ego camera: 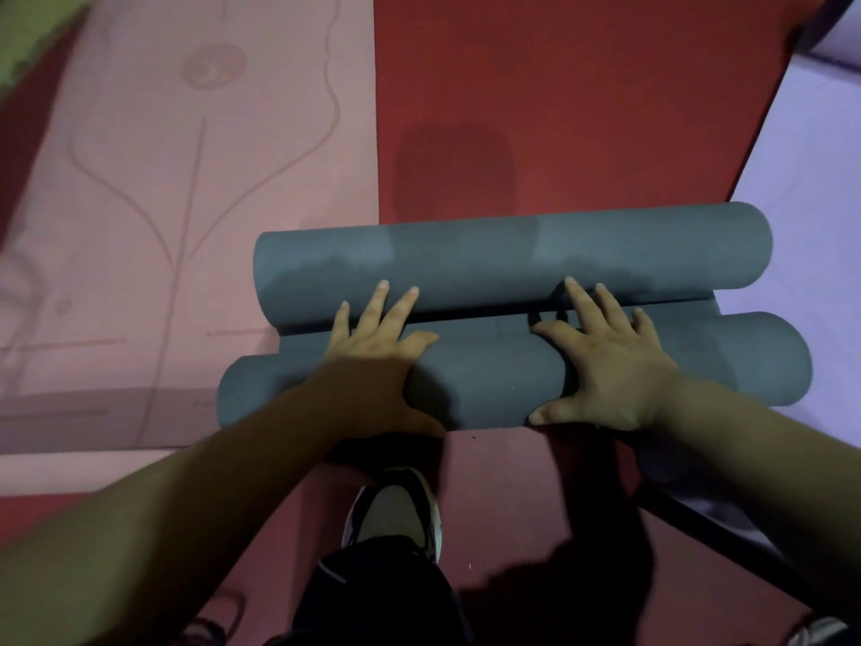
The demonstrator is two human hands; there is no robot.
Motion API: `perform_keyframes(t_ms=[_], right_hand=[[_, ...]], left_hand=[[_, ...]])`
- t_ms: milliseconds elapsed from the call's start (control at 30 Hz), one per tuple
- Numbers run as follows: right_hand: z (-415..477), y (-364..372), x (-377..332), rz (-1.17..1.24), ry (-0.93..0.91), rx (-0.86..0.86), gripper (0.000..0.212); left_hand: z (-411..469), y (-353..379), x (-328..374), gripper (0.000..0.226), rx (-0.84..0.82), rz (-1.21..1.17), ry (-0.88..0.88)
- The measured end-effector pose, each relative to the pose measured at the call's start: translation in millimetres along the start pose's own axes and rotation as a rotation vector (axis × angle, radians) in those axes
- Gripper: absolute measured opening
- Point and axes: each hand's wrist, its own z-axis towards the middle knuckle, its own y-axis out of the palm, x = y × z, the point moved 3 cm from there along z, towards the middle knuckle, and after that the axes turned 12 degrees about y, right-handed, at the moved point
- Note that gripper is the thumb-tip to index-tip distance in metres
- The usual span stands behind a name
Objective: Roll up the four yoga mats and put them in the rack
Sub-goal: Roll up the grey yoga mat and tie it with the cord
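A dark grey yoga mat lies across the red floor, curled from both ends into two tubes: a far roll (pixel 512 254) and a near roll (pixel 489 380), side by side with a narrow flat strip between them. My left hand (pixel 377 342) rests on top of the near roll, its spread fingers reaching the far roll. My right hand (pixel 610 361) presses on the near roll further right, fingers straight and spread, thumb low on the roll's near side. A pink mat (pixel 186 202) lies flat at the left. No rack is in view.
A lavender mat (pixel 810 188) lies flat at the right, its edge under the grey rolls' right ends. A green mat corner (pixel 23 35) shows at the top left. My shoe (pixel 396 510) stands on the red floor (pixel 559 109) just behind the near roll.
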Motion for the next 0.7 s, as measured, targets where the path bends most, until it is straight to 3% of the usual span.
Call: perform_keyframes(t_ms=[233,567,700], right_hand=[[14.7,-11.0,-0.6,0.012,0.003,-0.096,0.117],[10.4,-8.1,-2.0,-0.027,0.022,-0.004,0.127],[18.2,-13.1,-2.4,-0.008,0.025,-0.036,0.123]], left_hand=[[-5.6,1.1,12.3,0.123,0.079,0.086,-0.023],[10.8,-10.0,-3.9,0.120,0.001,-0.007,-0.019],[6.4,-6.5,-1.3,0.122,0.068,0.079,-0.017]])
